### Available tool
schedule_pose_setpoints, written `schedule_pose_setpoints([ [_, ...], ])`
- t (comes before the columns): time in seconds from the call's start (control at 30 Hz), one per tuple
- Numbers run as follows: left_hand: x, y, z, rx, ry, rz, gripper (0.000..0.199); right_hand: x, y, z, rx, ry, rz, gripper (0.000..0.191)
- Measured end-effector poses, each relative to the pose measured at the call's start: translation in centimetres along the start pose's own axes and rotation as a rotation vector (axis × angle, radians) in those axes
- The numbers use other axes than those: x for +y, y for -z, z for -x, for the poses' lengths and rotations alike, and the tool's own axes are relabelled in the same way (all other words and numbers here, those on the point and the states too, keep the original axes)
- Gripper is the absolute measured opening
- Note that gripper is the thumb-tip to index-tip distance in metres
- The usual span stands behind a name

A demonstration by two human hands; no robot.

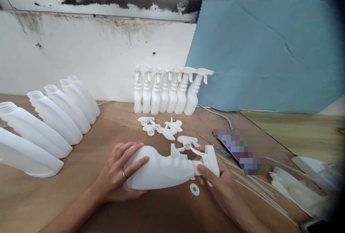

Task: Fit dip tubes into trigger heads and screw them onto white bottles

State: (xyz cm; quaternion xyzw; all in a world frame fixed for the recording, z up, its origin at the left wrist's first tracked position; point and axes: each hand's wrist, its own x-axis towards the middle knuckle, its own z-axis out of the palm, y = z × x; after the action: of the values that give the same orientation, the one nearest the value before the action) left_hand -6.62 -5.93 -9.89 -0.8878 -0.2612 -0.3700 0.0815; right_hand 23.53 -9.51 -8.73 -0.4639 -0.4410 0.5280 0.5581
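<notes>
Right now, we are holding a smooth, opaque white plastic bottle (pixel 159 172) on its side above the brown wooden tabletop (pixel 115 125), its base pointing left and its neck pointing right. Our left hand (pixel 118 170), wearing a silver-coloured ring, is gripping the rounded base end, with the upper fingers spreading apart over the side. Our right hand (pixel 215 179) is clamping the white plastic trigger head (pixel 212 161) at the neck, the thumb pressing on the near side and the other fingers partly hiding behind it. Just beyond the bottle, several loose white plastic trigger heads (pixel 167 133) are lying in a scattered group, and a flat white ring-shaped washer (pixel 197 192) is resting near the right hand. Farther back, seven white spray bottles (pixel 155 100) with heads fitted are standing in a row by the white wall (pixel 107 56). On the left, six translucent white plastic bottles (pixel 58 114) are leaning in a line, the visible necks standing open. To the right, thin white plastic tubes (pixel 265 201), a slender metal tool (pixel 215 144) and a dark-edged phone with a blurred screen (pixel 237 152) are lying near one another, and crumpled clear plastic bags (pixel 293 186) are sitting farther right.
</notes>
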Motion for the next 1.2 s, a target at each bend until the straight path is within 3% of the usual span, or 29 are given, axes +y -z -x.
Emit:
schedule_pose_setpoints([
  [0.1, 0.0, 0.1, 0.0, -0.006, 0.025, 0.075, 0.072, -0.9, -0.1, 0.2, -0.15, 0.008, -0.056, 0.075],
  [0.2, -0.1, 0.1, 0.2, -0.014, 0.039, 0.098, 0.075, -1.3, 0.1, 0.4, -0.227, -0.038, -0.097, 0.081],
  [0.37, -0.1, -0.1, 0.5, -0.029, 0.016, 0.112, 0.075, 0.1, 0.7, 0.7, -0.113, -0.022, 0.014, 0.061],
  [0.5, -0.1, -0.3, 0.5, -0.043, -0.009, 0.101, 0.075, 0.9, 0.8, 0.7, -0.122, -0.021, -0.044, 0.048],
  [0.77, 0.2, -0.1, 0.3, -0.065, 0.015, 0.145, 0.074, -0.1, 0.8, 1.1, -0.091, -0.029, -0.038, 0.05],
  [0.9, 0.4, 0.9, -0.2, -0.08, 0.082, 0.31, 0.061, -1.0, 0.9, 1.6, -0.093, -0.045, -0.012, 0.064],
  [1.03, 0.5, 2.0, -0.8, -0.103, 0.237, 0.399, 0.05, -1.1, 1.2, 2.1, -0.082, 0.035, 0.112, 0.067],
  [1.13, -0.1, 2.2, -0.5, -0.114, 0.31, 0.309, 0.048, -0.4, 1.6, 2.1, -0.1, 0.144, 0.269, 0.064],
  [1.2, -1.0, 2.1, 0.0, -0.059, 0.31, 0.245, 0.042, 0.0, 1.6, 1.8, -0.148, 0.25, 0.424, 0.06],
])
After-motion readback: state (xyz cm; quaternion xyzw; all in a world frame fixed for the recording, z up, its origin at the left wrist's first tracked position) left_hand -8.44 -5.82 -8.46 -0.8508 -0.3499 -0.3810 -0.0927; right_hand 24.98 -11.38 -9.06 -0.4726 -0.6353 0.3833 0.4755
